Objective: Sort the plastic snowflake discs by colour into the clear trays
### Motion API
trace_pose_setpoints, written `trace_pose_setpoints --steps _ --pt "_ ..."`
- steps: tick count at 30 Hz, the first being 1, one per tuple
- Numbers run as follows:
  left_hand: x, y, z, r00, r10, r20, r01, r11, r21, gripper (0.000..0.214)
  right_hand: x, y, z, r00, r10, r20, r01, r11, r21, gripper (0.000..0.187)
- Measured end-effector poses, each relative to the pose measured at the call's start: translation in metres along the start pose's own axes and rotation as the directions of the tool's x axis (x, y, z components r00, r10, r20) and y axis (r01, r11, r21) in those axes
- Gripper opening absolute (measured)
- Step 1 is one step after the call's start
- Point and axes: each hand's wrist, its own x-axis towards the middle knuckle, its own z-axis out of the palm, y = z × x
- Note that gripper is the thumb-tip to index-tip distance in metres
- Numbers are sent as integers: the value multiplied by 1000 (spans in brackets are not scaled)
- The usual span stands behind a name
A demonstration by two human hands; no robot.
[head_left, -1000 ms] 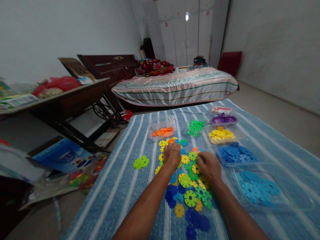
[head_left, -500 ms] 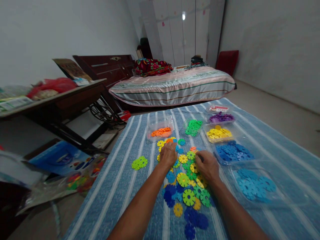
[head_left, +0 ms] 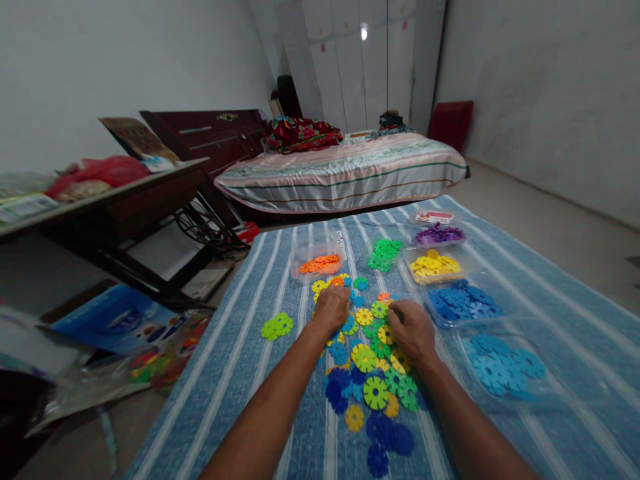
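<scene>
A loose pile of flower-shaped plastic discs [head_left: 375, 393] in yellow, lime, green, orange and blues lies on a striped cloth [head_left: 235, 393]. My left hand [head_left: 334, 308] bends down over the pile's far left part, fingers curled and their tips hidden. At the pile's right edge, my right hand [head_left: 414, 328] is closed, thumb toward the discs; whatever is in its fingers cannot be seen. Left of the pile is a small group of lime discs [head_left: 277, 326]. Beyond my left hand, a clear tub holds orange discs [head_left: 320, 264].
Along the right stand clear tubs with light blue discs [head_left: 505, 365], dark blue discs [head_left: 465, 301], yellow discs [head_left: 435, 265] and purple pieces [head_left: 440, 233]. Green discs [head_left: 384, 255] sit in another tub. A bed [head_left: 345, 173] is behind; a cluttered table [head_left: 100, 193] stands left.
The whole view has shifted slightly. Both hands stay at nearly the same places over the pile, and the tubs and lime group look the same.
</scene>
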Motion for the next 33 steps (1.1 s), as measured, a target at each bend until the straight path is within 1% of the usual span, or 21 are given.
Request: trace_pose_setpoints --steps 8,10,12,15,17,19,21,23,24,26,28,30,33 --pt "2 -5 9 998 -6 -59 5 1000 -11 27 1 -2 0 1000 2 -11 -2 1000 20 23" --pt "2 -8 11 994 -26 -108 18 997 -70 27 1 -3 1 1000 10 -15 -9 1000 22 22" --pt "2 -11 12 983 -65 -172 36 985 -168 27 1 -3 1 1000 14 -20 -14 1000 22 23" --pt "2 -15 14 958 -151 -242 59 934 -352 28 1 -4 0 1000 17 -19 -17 999 32 23" --pt "1 -15 13 940 -213 -268 55 867 -495 28 2 -4 0 1000 20 -13 -19 999 37 22" --pt "0 -13 12 927 -277 -251 54 765 -641 25 2 -4 -1 1000 19 -9 -19 999 38 22" --pt "-1 -9 12 926 -334 -176 77 624 -778 23 3 -4 -1 1000 18 -5 -18 999 39 21" --pt "-3 -4 10 923 -377 -82 117 476 -872 21 3 -4 -1 1000 17 -2 -17 999 41 21" --pt "-5 -1 8 921 -387 -48 129 417 -900 21 3 -4 -1 1000 16 -4 -16 999 38 20" --pt "-7 8 2 919 -394 -23 122 338 -933 21 4 -5 -2 1000 10 -14 -10 1000 26 20" --pt "-9 23 -9 926 -376 -29 86 285 -955 21 5 -5 -2 1000 5 -22 -4 1000 5 19" --pt "-11 46 -24 948 -316 -31 47 236 -971 23 6 -5 -1 999 18 -27 -18 1000 -13 18" --pt "-14 93 -46 992 -121 -45 -21 191 -981 22 11 -3 4 997 69 -34 -68 998 9 15"
